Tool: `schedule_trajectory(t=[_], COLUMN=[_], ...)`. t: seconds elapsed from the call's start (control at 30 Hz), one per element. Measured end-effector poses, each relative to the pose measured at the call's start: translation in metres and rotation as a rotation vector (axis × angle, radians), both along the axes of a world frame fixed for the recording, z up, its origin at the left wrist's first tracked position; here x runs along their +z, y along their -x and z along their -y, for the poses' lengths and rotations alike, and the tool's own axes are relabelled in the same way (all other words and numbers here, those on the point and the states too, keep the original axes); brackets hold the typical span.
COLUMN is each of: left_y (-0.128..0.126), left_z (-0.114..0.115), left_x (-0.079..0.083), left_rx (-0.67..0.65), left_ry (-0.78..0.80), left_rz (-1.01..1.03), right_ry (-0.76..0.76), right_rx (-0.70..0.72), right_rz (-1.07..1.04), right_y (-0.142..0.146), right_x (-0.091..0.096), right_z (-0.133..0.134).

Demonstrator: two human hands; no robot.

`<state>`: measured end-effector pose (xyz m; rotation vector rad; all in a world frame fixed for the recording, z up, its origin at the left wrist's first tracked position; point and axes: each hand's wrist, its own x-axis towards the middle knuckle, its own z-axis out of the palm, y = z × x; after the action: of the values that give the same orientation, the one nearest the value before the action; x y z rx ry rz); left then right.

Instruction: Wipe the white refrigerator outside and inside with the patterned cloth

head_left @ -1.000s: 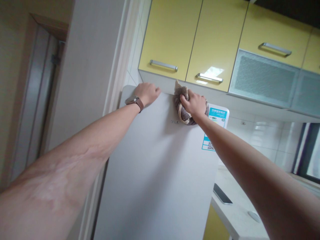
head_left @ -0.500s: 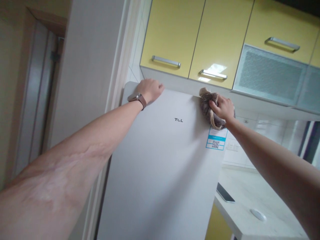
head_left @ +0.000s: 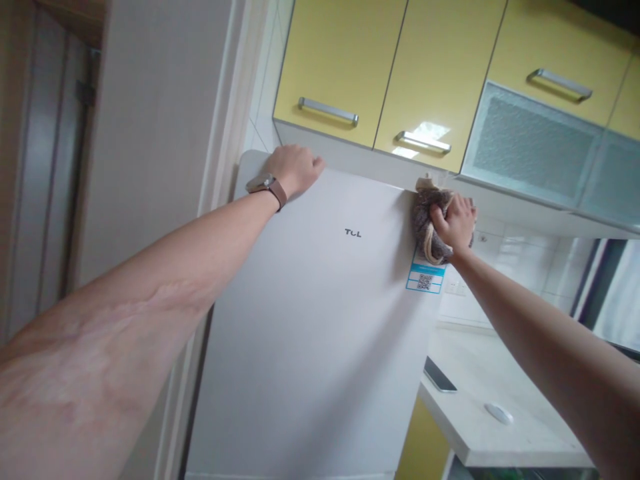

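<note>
A tall pale grey fridge fills the middle of the view, with a small logo near its top. My left hand, a watch on its wrist, grips the fridge's top edge near the left corner, fingers curled over it. My right hand is closed on a bunched brown-grey cloth and presses it against the fridge door's upper right corner, just above a blue-and-white label.
Yellow wall cabinets with metal bar handles hang close above the fridge. A white counter at lower right carries a dark phone and a small white disc. A pale wall and door frame stand at the left.
My right hand has slid the cloth rightward along the fridge's top, from beside the logo to the upper right corner. My left hand has stayed on the top edge.
</note>
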<state>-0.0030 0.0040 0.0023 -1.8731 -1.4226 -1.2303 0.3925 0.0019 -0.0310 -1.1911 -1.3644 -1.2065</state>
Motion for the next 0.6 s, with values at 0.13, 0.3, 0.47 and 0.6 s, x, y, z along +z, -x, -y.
schedule_trajectory(t=[0.13, 0.3, 0.47, 0.6], left_y=[0.002, 0.002, 0.000, -0.001], left_z=[-0.006, -0.009, -0.006, -0.001], left_x=[0.000, 0.000, 0.000, -0.001], left_rx=[0.015, 0.001, 0.053, 0.045], left_ry=[-0.013, -0.046, -0.065, -0.032], left_rz=[0.052, 0.055, 0.033, 0.045], right_ry=[-0.030, -0.014, 0.061, 0.175], right_rx=[0.008, 0.008, -0.026, -0.031], right_rz=[0.002, -0.046, -0.022, 0.101], right_y=[-0.006, -0.007, 0.009, 0.028], right_x=[-0.027, -0.081, -0.126, -0.153], right_z=[0.003, 0.010, 0.020, 0.029])
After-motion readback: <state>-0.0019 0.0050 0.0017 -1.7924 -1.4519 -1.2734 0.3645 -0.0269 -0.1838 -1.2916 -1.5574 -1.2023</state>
